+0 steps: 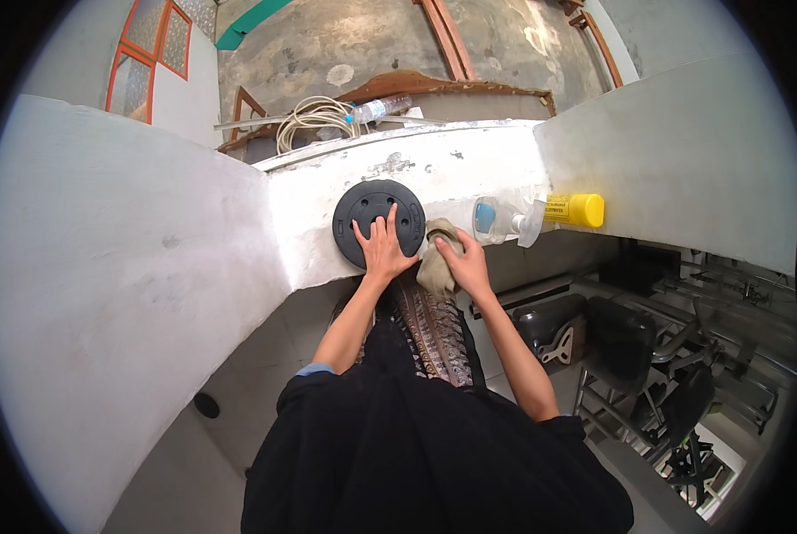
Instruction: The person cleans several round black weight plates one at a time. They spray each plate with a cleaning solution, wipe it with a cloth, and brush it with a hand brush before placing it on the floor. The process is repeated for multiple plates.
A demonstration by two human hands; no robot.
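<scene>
A round black weight plate with small holes lies flat on a white ledge in front of me. My left hand rests on it, fingers spread over its middle and thumb towards its right rim. Just right of the plate, my right hand grips a crumpled greyish-beige cloth, part of which hangs over the ledge's near edge. Further right on the ledge are a clear plastic bottle with a blue patch, lying by a translucent piece, and a yellow container bearing writing.
White walls flank the ledge at left and right. Beyond it are a coiled pale cable, a plastic bottle and a wooden board. Gym equipment with black padded seats stands below right.
</scene>
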